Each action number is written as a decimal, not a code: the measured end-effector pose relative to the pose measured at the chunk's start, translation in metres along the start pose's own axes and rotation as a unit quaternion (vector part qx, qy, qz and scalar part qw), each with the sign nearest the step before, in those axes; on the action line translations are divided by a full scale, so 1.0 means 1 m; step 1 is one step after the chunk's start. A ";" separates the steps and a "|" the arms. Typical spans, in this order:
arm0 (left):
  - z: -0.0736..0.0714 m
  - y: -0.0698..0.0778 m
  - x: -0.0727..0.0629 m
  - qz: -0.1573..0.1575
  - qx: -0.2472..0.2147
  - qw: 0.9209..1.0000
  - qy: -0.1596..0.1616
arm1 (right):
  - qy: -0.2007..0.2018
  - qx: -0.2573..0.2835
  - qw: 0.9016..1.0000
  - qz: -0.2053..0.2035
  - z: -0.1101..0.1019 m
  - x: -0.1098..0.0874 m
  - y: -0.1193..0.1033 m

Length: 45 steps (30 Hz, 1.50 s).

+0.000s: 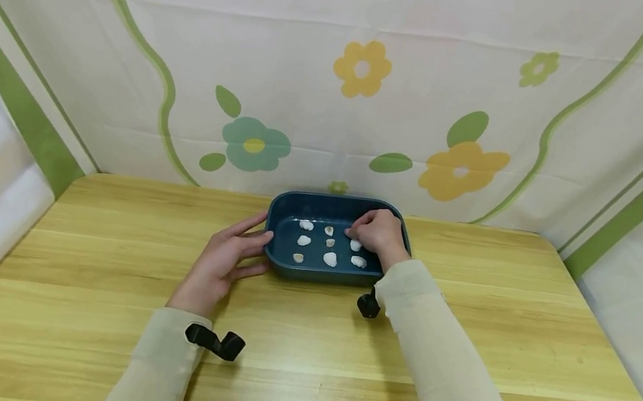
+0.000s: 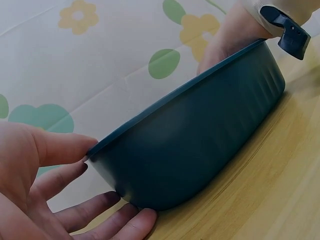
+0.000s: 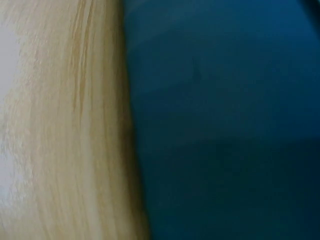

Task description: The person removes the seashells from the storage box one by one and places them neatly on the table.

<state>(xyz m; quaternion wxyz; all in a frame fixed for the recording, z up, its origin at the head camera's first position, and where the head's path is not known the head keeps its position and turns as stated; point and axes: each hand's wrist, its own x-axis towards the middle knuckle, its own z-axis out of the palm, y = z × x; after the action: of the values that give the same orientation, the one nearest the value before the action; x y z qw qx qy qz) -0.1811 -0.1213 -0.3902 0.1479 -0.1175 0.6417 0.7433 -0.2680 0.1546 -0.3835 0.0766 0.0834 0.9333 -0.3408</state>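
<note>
A dark blue-green rectangular tray [image 1: 310, 274] with raised walls stands on the table near its back edge. Small white and tan seashells [image 1: 330, 259] lie spread in rows on its floor. At the tray's left end is my left hand [image 1: 221, 262]. In the left wrist view its thumb [image 2: 67, 148] meets the rim, and the other fingers reach loosely along the outer wall. My right hand [image 1: 381, 232] reaches over the right front rim, fingers bent down close to the tray floor beside a white shell [image 1: 356, 245]. I cannot tell whether a shell is between its fingertips.
The wood-grain table [image 1: 281, 376] extends on both sides and in front of the tray. A white curtain [image 1: 290, 76] with printed flowers hangs right behind it. Black camera mounts [image 1: 219, 343] stick out at both wrists. The right wrist view shows mostly the tray's outer wall [image 3: 225, 110].
</note>
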 end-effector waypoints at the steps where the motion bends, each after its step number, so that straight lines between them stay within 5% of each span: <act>1: 0.000 0.000 0.000 0.000 0.001 1.000 -0.001 | -0.001 -0.001 1.000 0.000 0.000 0.000 0.000; 45: -0.001 -0.007 0.006 0.008 0.014 1.000 0.002 | 0.002 0.004 1.000 -0.024 0.005 0.004 0.001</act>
<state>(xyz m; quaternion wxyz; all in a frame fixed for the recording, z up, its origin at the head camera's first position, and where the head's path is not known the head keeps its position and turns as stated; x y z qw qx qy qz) -0.1845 -0.1205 -0.3989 0.1425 -0.1119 0.6533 0.7351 -0.2717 0.1526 -0.3886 0.0657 0.0618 0.9338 -0.3463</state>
